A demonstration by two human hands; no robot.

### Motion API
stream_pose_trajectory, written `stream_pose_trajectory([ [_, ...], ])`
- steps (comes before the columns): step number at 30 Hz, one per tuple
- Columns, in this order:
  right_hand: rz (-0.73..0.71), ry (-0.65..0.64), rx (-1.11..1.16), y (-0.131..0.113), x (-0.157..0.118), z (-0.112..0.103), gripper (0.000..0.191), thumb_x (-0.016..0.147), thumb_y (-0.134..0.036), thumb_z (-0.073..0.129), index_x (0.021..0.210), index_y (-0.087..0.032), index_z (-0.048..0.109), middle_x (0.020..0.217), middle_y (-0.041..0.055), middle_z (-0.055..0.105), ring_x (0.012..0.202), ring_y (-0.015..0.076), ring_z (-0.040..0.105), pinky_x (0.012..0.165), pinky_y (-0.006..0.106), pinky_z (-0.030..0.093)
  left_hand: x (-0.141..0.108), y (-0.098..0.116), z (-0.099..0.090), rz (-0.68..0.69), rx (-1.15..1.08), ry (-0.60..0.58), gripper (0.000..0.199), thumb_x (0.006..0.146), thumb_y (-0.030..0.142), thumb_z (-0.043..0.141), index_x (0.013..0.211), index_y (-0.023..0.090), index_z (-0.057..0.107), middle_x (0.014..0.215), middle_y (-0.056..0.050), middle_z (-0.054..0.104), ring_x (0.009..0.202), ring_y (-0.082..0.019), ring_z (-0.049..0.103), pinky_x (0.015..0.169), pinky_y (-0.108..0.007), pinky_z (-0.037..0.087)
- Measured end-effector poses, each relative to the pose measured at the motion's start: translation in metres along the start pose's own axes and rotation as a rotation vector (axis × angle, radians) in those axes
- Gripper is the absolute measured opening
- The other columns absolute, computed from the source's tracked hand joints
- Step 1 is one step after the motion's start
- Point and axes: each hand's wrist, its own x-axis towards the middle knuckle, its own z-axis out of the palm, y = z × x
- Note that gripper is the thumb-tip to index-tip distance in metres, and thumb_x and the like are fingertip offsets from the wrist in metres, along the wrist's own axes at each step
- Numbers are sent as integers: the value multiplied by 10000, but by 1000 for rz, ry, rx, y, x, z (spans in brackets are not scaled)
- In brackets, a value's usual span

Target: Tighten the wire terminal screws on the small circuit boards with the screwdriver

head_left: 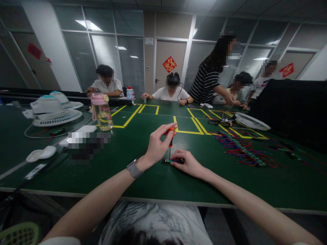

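My left hand (161, 141) is closed around the handle of an upright screwdriver (171, 142), orange and black, with a thin metal shaft. Its tip comes down on a small green circuit board (166, 161) lying on the table. At the board's right end, the fingers of my right hand (187, 163) press it and a dark piece against the tabletop. Partly under those fingers, a few thin wires show beside the board; the exact grip is hidden.
Rows of circuit boards with red and blue wires (241, 148) lie to the right on the green table (143, 183). A pink-lidded bottle (102, 114) and white fans (56, 114) stand left. Yellow tape (187, 132) marks rectangles. Several people sit or stand across the table.
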Motion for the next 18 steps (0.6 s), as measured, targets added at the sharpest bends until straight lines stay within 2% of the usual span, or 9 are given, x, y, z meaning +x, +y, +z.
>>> stream_pose_trajectory([
  [3, 0, 2, 4, 1, 0, 0, 120, 790, -197, 655, 880, -162, 725, 806, 45, 627, 709, 147, 566, 669, 272, 454, 2, 2, 0, 61, 105, 45, 236, 863, 238, 592, 1089, 205, 653, 962, -45, 642, 854, -138, 608, 775, -267, 503],
  [6, 4, 7, 4, 2, 0, 0, 119, 783, -192, 660, 877, -159, 726, 802, 45, 625, 710, 149, 565, 663, 270, 450, 3, 4, 0, 87, 163, 56, 194, 842, 232, 625, 1029, 202, 664, 897, -26, 598, 805, -121, 570, 751, -252, 484],
  [13, 5, 15, 32, 5, 1, 3, 127, 777, -203, 674, 882, -163, 733, 802, 42, 627, 709, 144, 567, 673, 272, 454, 1, 1, 1, 71, 136, 36, 196, 871, 221, 583, 1057, 201, 644, 946, -28, 603, 846, -122, 574, 761, -243, 473],
  [18, 15, 18, 48, 5, 1, 3, 128, 778, -211, 680, 884, -168, 737, 798, 39, 626, 702, 140, 567, 660, 266, 456, 0, 4, -1, 52, 74, 5, 260, 944, 219, 436, 1123, 203, 624, 1045, -62, 632, 962, -153, 592, 828, -281, 472],
])
